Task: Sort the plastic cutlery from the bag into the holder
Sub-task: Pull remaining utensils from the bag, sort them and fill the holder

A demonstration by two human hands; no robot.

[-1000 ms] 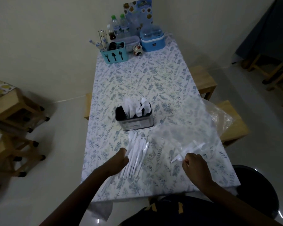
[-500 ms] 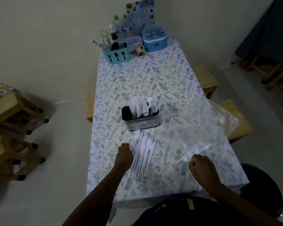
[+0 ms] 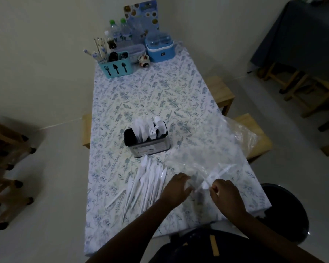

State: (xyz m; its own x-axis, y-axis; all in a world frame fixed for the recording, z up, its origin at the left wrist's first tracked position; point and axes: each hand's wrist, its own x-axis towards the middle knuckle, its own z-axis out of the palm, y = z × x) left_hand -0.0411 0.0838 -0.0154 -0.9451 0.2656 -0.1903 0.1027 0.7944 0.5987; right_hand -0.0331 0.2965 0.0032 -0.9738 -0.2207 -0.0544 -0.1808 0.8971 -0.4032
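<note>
Bag [image 3: 213,149] mouth sits right between my hands at the near edge of the table [image 3: 160,92], clear film fanning away up and to the right. My left hand [image 3: 176,188] is curled at the opening, fingers look closed on film or a handle, too blurred to say which. My right hand [image 3: 225,194] is pinching the near end of a white piece inside the bag [image 3: 219,172]; can't tell whether it's a fork, spoon or knife. That piece runs long axis from my right fingertips away and to the right, so the handle end is nearest me and the right hand is the closer one to it. Loose pile of white cutlery [image 3: 146,183] lies just left of my left hand, pieces roughly parallel, tips pointing away toward the holder. Holder [image 3: 147,141] stands straight ahead of the pile, beyond both hands and slightly left of the left one, already partly filled with upright pieces. Judgement: next pull is toward me along the piece's axis to clear the mouth, then forward-left to the holder. Left hand is nearer both pile and holder. Risk is film snagging the far end as it slides out.
</note>
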